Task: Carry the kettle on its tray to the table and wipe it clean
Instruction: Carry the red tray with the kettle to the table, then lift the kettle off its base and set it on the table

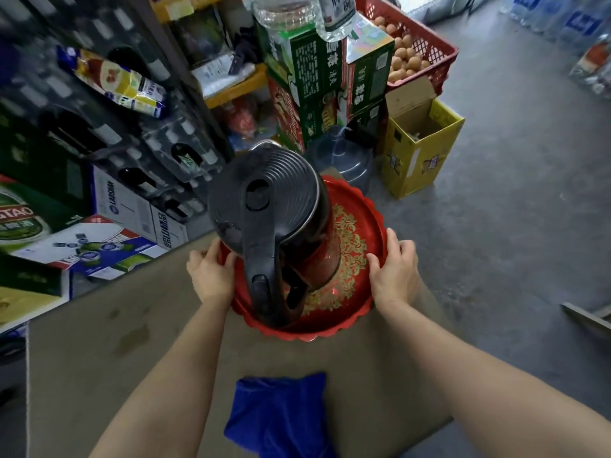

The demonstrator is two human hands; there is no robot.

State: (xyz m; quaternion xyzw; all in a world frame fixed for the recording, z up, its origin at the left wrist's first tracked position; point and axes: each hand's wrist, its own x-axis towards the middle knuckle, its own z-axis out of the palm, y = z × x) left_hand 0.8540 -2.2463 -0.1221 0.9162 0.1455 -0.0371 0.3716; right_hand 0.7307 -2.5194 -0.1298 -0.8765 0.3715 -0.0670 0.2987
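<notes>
A red kettle (274, 206) with a black ribbed lid and black handle stands upright on a round red tray (357, 246) with a gold pattern. The tray is over the far edge of a brown table (132, 352); I cannot tell whether it rests on it. My left hand (211, 272) grips the tray's left rim, fingers curled over it. My right hand (395, 269) grips the right rim, thumb inside the tray. A blue cloth (281, 414) lies crumpled on the table close to me, between my forearms.
Stacked beer cartons and bottle packs (99, 200) stand left of the table. Beyond it are green and red boxes (317, 81), a water jug (344, 160), a yellow open carton (423, 143) and a red crate of eggs (416, 44). Grey floor (512, 209) stretches to the right.
</notes>
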